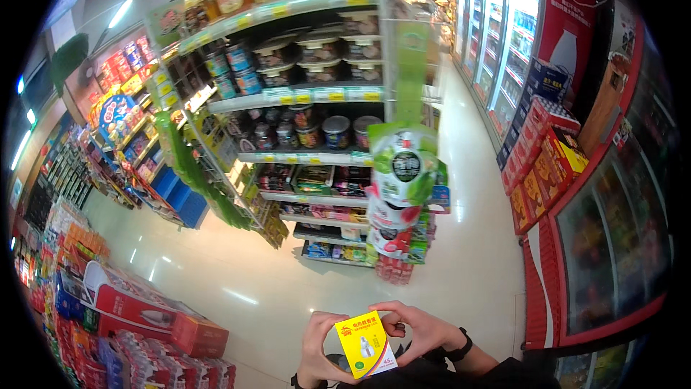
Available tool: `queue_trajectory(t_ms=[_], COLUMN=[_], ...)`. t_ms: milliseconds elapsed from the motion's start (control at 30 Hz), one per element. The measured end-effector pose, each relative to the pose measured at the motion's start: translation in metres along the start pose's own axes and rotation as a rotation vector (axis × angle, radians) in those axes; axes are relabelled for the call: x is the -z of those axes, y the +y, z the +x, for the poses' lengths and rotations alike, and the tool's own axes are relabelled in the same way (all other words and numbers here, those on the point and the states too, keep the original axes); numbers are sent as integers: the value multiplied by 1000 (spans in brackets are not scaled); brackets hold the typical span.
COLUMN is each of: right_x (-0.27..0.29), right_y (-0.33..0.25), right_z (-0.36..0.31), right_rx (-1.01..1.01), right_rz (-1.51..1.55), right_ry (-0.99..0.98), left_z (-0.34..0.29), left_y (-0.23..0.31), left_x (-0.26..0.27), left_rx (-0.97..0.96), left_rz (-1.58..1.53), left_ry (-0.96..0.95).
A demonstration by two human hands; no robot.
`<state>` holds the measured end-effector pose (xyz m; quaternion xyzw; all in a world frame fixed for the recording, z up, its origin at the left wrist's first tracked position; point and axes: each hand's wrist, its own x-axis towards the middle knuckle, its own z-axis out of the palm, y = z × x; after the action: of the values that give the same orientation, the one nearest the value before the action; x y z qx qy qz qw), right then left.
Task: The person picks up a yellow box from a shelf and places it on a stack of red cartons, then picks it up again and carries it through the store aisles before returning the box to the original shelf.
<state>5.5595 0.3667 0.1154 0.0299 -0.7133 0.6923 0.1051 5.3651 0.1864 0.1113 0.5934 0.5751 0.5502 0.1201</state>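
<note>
A small yellow and white box (365,344) with a picture of a little bottle on its front is held up at the bottom middle of the head view. My left hand (317,349) grips its left side, thumb low and fingers along the upper edge. On the other side my right hand (425,335) pinches the box at its right edge, index finger at the top corner. A dark band circles my right wrist. The printed front faces up towards me.
Ahead stands a shelf unit (309,95) of jars, tubs and packets, with green and white bags (403,166) hanging at its end. Glass-door fridges (497,36) and stacked cartons (533,151) line the right. Packaged goods (158,360) are piled lower left. Shiny tiled floor (216,288) lies between.
</note>
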Motion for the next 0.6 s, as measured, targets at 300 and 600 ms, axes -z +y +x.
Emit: queue_trajectory(t_ms=[300,600], right_x=[-126,-224], right_y=[23,59], right_z=[168,337], right_rx=[30,-64], right_rz=[-3,192], right_ry=[-256,-629], left_z=[-86,-157], left_y=[-24,-36], left_x=[176,288], left_rx=[24,296], left_rz=[80,183], left_ry=[232,580])
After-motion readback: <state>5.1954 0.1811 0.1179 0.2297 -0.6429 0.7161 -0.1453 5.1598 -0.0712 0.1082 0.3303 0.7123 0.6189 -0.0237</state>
